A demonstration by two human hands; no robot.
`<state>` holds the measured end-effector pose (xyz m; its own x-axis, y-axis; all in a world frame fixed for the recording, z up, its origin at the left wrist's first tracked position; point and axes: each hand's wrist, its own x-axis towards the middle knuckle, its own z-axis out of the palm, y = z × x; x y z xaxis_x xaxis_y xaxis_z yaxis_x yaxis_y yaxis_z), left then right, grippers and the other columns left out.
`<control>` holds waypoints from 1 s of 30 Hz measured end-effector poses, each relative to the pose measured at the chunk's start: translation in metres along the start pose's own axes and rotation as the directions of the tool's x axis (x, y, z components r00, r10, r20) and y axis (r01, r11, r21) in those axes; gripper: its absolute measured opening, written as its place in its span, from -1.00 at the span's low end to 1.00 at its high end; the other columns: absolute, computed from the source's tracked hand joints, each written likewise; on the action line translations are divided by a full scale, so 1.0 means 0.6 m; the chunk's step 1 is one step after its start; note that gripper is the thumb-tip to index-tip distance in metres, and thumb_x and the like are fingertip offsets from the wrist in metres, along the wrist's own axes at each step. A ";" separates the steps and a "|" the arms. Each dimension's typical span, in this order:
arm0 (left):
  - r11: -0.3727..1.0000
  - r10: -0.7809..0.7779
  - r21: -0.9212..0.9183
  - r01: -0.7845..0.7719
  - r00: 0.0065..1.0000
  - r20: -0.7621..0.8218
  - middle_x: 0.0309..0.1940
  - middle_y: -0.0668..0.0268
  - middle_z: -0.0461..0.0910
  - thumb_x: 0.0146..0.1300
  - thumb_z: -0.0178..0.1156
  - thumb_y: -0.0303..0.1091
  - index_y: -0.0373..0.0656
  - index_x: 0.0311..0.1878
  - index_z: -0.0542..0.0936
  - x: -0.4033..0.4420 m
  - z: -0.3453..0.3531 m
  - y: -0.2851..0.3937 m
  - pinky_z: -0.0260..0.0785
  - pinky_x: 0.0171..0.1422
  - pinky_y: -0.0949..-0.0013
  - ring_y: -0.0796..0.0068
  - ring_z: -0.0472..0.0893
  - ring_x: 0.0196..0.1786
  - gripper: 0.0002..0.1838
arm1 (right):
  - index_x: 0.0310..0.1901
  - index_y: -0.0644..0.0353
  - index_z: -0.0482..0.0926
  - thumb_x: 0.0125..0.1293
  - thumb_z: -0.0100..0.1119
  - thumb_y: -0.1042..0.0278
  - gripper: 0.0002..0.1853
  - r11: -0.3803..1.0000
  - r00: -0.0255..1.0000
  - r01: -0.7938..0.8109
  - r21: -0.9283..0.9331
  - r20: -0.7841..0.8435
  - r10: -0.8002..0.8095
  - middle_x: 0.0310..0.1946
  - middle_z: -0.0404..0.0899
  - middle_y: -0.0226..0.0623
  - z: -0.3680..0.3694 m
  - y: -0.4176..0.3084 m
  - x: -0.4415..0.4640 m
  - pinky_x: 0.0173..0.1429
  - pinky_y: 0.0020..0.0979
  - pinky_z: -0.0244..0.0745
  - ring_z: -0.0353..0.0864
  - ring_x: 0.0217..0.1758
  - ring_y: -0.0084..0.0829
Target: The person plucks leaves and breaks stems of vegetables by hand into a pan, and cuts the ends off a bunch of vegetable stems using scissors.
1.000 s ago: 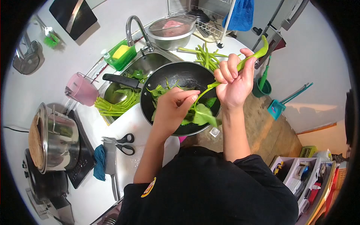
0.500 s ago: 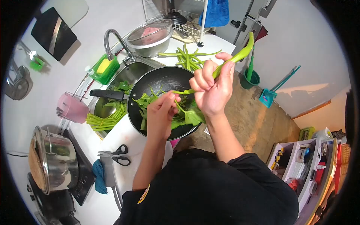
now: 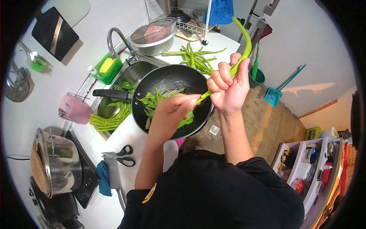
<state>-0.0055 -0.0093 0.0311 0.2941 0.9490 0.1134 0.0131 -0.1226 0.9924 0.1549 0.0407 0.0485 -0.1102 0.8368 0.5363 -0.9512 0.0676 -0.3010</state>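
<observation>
rt hand (image 3: 231,89) is curled round a thick green stalk (image 3: 247,45), palm to cam, upper end poking out past the thumb. lt hand (image 3: 167,116) is narrow, thumb + finger pinching the stalk's thin lower end. stalk runs diag btwn the two, low end above rt side of pan (image 3: 183,74). lt fingertips a bit blurred, can't tell exact contact. step in hand imo: working the thin end w/ fingers, no blade. any pull there calls for steady rt grip + lt pinch up close to it, kept over pan so loose bits land by the leaves (image 3: 150,102). cut stems (image 3: 194,59) lie on counter (image 3: 225,42); scissors (image 3: 119,154) well apart from both hands.
</observation>
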 end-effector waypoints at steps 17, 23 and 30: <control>0.851 0.322 0.454 -0.266 0.946 -0.048 -0.42 0.24 0.59 0.11 0.22 -0.51 -0.27 -0.19 0.62 -0.001 0.054 -0.005 0.28 -0.42 0.51 0.53 0.52 -0.47 -0.82 | -0.15 0.10 0.34 0.48 -0.37 0.04 -0.67 0.986 0.980 -0.162 -0.031 -0.120 0.157 -0.68 0.08 -0.54 -0.005 -0.045 -0.006 -0.69 -0.68 -0.09 -0.04 -0.69 -0.71; 0.757 0.385 0.528 -0.385 0.916 0.116 -0.43 0.24 0.56 0.08 0.18 -0.54 -0.24 -0.23 0.62 -0.001 0.046 0.001 0.35 -0.34 0.41 0.39 0.55 -0.43 -0.84 | -0.17 0.12 0.33 0.48 -0.36 0.07 -0.68 0.954 0.949 -0.299 -0.004 -0.108 0.297 -0.71 0.04 -0.58 -0.011 -0.051 -0.003 -0.72 -0.70 -0.17 -0.09 -0.72 -0.74; 0.685 0.275 0.571 -0.452 0.887 0.371 -0.43 0.21 0.54 0.02 0.17 -0.52 -0.20 -0.27 0.61 0.003 0.020 -0.001 0.36 -0.29 0.29 0.23 0.55 -0.38 -0.84 | -0.18 0.15 0.31 0.46 -0.29 0.08 -0.70 0.735 0.771 -0.636 -0.232 -0.223 0.597 -0.72 0.01 -0.60 0.004 -0.048 -0.004 -0.73 -0.68 -0.25 -0.13 -0.76 -0.78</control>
<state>0.0065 -0.0108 0.0300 0.6193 0.7001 0.3555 0.4220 -0.6786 0.6012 0.1820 0.0354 0.0580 -0.5885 0.8064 0.0582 -0.5625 -0.3567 -0.7459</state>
